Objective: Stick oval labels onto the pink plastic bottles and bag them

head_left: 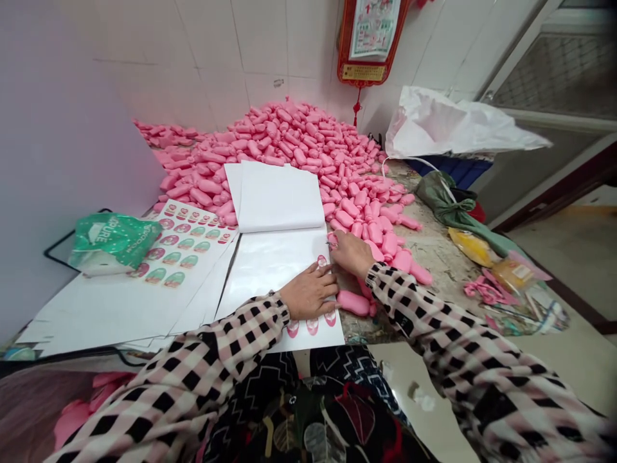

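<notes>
My left hand [308, 290] lies flat, fingers together, pressing on a white sticker sheet [270, 263] near its right edge, where a few pink oval stickers [312, 326] remain. My right hand [351, 251] is curled at the sheet's right edge, fingertips pinched by a pink sticker [322, 260]; what it pinches is too small to name. A loose pink capsule-shaped piece [354, 302] lies just below my right wrist. A big heap of the same pink pieces [299, 145] covers the far half of the table.
A stack of white sheets [277, 196] lies behind the sticker sheet. At left, more sheets with pink and green stickers [186, 241] and a green bag [113, 241]. At right, a white bag [443, 122], green cloth [446, 202] and plastic packets [511, 283].
</notes>
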`<control>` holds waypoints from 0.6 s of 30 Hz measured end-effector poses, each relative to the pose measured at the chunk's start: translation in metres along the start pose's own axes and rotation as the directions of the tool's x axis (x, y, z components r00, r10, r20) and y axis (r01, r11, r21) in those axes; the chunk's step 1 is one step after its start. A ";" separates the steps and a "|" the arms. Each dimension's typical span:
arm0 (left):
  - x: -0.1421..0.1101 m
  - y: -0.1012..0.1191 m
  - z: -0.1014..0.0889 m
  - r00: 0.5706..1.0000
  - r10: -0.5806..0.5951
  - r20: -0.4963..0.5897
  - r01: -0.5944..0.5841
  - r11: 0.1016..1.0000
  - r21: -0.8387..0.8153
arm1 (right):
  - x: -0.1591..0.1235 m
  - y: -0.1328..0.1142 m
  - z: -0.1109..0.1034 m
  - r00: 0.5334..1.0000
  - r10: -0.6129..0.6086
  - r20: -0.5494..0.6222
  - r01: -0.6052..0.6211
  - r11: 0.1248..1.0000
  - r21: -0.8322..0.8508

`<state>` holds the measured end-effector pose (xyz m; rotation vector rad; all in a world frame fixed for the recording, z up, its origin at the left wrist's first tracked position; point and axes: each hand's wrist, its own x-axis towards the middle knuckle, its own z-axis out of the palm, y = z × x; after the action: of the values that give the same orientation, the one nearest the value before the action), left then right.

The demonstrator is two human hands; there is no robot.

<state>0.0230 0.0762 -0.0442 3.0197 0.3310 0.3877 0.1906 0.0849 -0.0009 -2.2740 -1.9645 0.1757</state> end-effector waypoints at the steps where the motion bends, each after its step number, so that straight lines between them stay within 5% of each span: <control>1: 0.000 0.000 0.000 1.000 0.000 0.004 0.000 1.000 -0.009 | -0.001 0.003 0.000 1.000 -0.002 -0.006 0.002 1.000 0.007; 6: -0.002 -0.003 -0.005 1.000 -0.026 -0.009 0.024 0.979 -0.203 | -0.002 0.019 -0.009 1.000 -0.006 -0.028 0.009 0.992 0.129; 8: -0.002 -0.003 -0.010 0.976 -0.199 -0.091 0.137 0.879 -0.457 | -0.004 0.023 -0.019 1.000 -0.006 -0.011 0.009 0.931 0.365; 10: 0.000 -0.001 -0.016 0.884 -0.444 -0.148 0.260 0.729 -0.633 | -0.013 0.022 -0.027 0.999 -0.018 0.028 -0.005 0.749 0.662; 12: 0.004 0.004 -0.023 0.759 -0.645 -0.084 0.326 0.489 -0.809 | -0.028 0.017 -0.031 0.997 -0.052 0.062 -0.023 0.544 0.839; 14: 0.010 0.012 -0.029 0.697 -0.706 0.124 0.269 0.098 -0.958 | -0.048 0.011 -0.026 0.990 -0.123 0.068 -0.007 0.441 0.897; 16: 0.015 0.021 -0.034 0.689 -0.658 0.304 0.149 -0.282 -0.948 | -0.068 0.008 -0.014 0.977 -0.211 0.030 0.071 0.456 0.887; 18: 0.016 0.027 -0.038 0.664 -0.654 0.362 0.082 -0.418 -0.905 | -0.086 0.009 -0.001 0.969 -0.243 -0.047 0.191 0.614 0.766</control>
<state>0.0335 0.0557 -0.0012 0.8702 0.6979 0.6823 0.1869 -0.0017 -0.0017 -1.4632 -1.6800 0.8814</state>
